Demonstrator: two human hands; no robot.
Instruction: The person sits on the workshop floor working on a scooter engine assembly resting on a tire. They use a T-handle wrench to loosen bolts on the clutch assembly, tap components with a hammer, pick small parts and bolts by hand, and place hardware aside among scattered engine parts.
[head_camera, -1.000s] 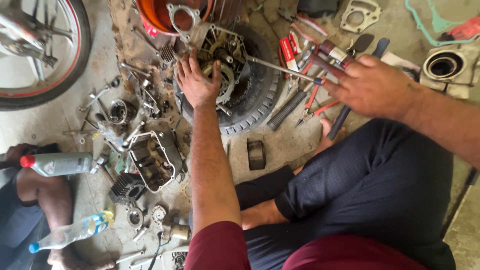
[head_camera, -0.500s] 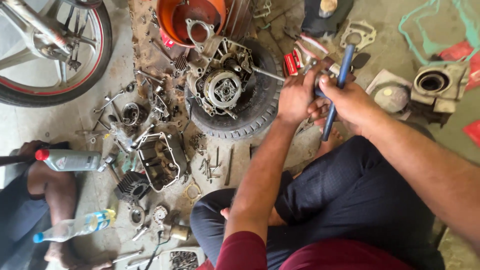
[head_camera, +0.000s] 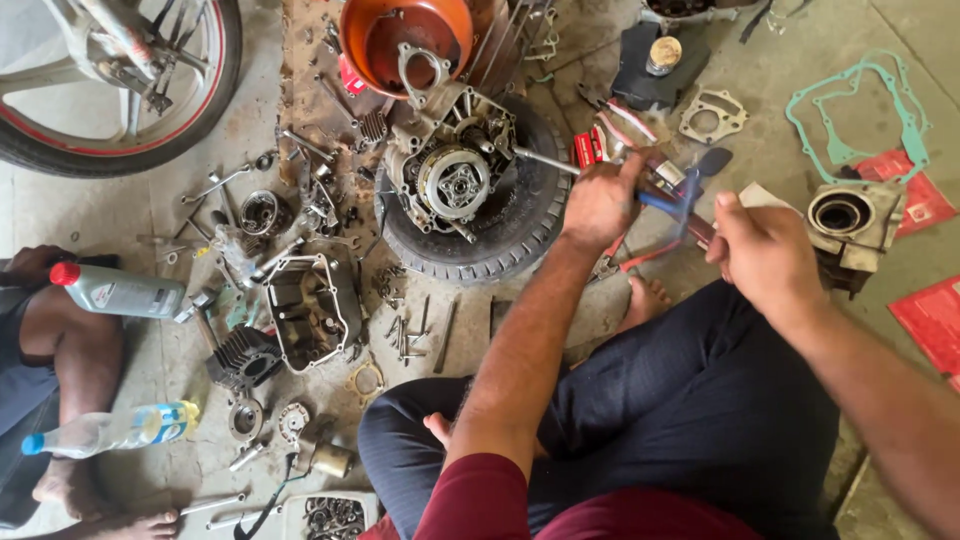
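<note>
A grey oil bottle (head_camera: 118, 291) with a red cap lies on its side at the left edge of the floor, a pale label with a red mark on its flank. Below it lies a clear plastic bottle (head_camera: 112, 429) with a blue cap and a blue-and-yellow label band. Two flat red packets lie at the right: one (head_camera: 908, 190) under the green gasket, another (head_camera: 930, 320) nearer the edge. A small red pack (head_camera: 588, 149) sits beside the tyre.
</note>
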